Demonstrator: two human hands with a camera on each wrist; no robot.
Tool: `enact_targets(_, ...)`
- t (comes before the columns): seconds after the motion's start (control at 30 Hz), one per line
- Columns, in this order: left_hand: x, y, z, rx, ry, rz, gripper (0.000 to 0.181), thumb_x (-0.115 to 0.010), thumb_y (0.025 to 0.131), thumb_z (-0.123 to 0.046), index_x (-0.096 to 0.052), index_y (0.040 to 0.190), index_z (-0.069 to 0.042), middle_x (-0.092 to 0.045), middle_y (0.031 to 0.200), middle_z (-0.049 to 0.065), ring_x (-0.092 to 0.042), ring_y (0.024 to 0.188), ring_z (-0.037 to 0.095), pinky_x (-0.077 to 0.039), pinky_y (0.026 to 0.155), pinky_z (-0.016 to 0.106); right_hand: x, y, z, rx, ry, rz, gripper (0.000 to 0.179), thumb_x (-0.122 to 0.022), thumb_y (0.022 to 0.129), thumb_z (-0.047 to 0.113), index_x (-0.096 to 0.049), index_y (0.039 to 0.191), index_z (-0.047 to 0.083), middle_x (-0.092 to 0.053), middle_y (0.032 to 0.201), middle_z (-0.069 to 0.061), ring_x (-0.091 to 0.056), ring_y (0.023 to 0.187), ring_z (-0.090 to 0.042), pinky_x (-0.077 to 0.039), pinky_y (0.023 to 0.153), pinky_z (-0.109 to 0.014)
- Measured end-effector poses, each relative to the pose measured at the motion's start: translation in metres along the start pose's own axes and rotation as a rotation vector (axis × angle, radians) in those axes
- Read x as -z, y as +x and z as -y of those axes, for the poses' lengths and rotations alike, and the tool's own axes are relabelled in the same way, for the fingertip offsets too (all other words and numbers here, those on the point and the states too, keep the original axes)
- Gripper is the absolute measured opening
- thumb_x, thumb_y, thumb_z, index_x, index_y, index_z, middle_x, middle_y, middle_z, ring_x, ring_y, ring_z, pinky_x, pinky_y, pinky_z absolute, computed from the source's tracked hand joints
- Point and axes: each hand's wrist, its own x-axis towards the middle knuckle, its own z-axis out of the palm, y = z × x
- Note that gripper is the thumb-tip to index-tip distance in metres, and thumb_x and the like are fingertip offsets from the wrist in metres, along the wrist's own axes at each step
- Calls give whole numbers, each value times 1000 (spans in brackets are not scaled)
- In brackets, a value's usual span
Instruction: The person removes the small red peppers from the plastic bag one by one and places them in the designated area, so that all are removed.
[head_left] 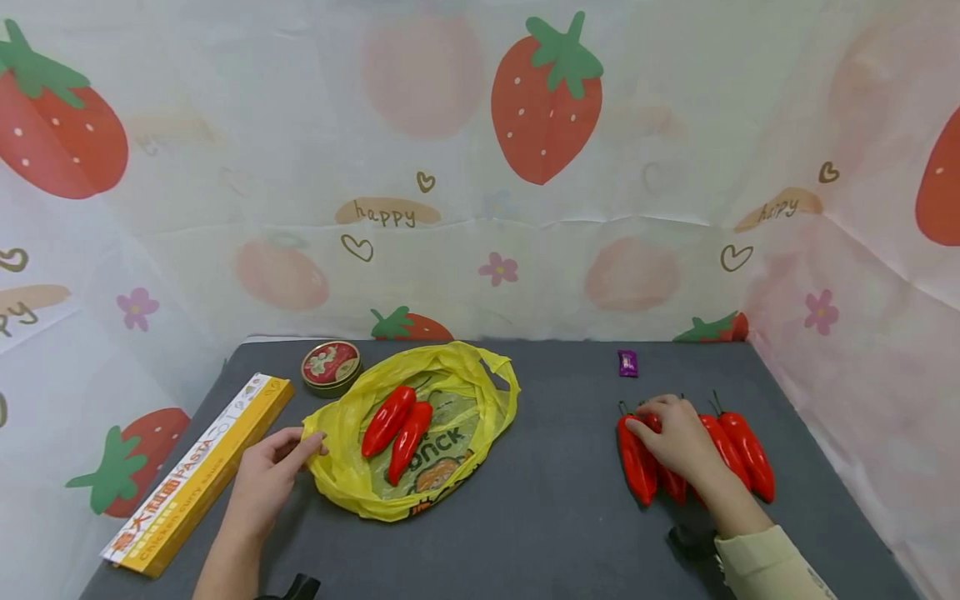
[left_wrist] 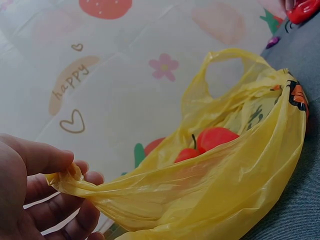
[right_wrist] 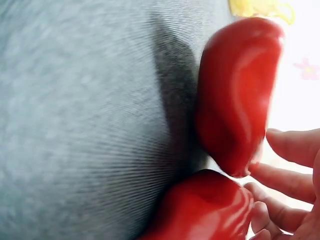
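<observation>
In the head view, my left hand (head_left: 273,467) pinches the left rim of a yellow plastic bag (head_left: 337,483) between thumb and fingers. The left wrist view shows the gathered film (left_wrist: 75,182) at the fingertips, stretching the bag's side. Two red peppers (head_left: 386,421) with thin stems lie inside the open bag. Over on the right, my right hand (head_left: 678,437) reaches down among several more red peppers (head_left: 637,467) laid side by side. Close up, its thumb and fingertips touch one pepper (right_wrist: 240,95) near its end, with no closed grip visible; another pepper (right_wrist: 205,212) lies below.
A long yellow pasta box (head_left: 198,475) lies slanted along the left table edge. Behind the bag's left side stands a round red tin (head_left: 332,367). A small purple wrapped candy (head_left: 627,363) is at the back right. Strawberry-print cloth hangs behind the dark table (head_left: 540,533).
</observation>
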Motion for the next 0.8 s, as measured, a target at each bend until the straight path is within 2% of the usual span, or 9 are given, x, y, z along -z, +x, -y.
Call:
enact_targets(0.27,0,0,-2,16,-1,5,46,-62,100,-44,-68,120,-3,-72,94,-3,-58,89,12,-53,81,23,7,2,10,38,34,-40,30,-72,94,25,-74,114,2,-63,123,-24,-58,108,-42,-50,90,-59)
enact_targets(0.5,0,-1,-1,15,-1,3,46,-61,100,-44,-68,120,-3,-72,95,-2,-58,89,12,-53,81,21,11,8,30,87,103,-70,26,-73,94,23,-74,114,7,-65,123,-20,-63,99,-36,-53,83,-54)
enact_targets(0.7,1,-1,-1,5,-7,2,46,-61,100,-43,-68,119,-2,-72,94,-3,-59,88,11,-53,79,21,10,12,52,105,142,-62,24,-74,93,22,-73,115,11,-65,124,-13,-58,97,-28,-50,73,-38)
enact_targets(0.8,1,-1,-2,1,-5,4,45,-61,100,-42,-68,120,-2,-72,95,-2,-59,88,12,-53,80,21,7,15,60,124,154,-59,25,-74,93,23,-73,115,12,-65,121,-10,-58,96,-25,-50,72,-35)
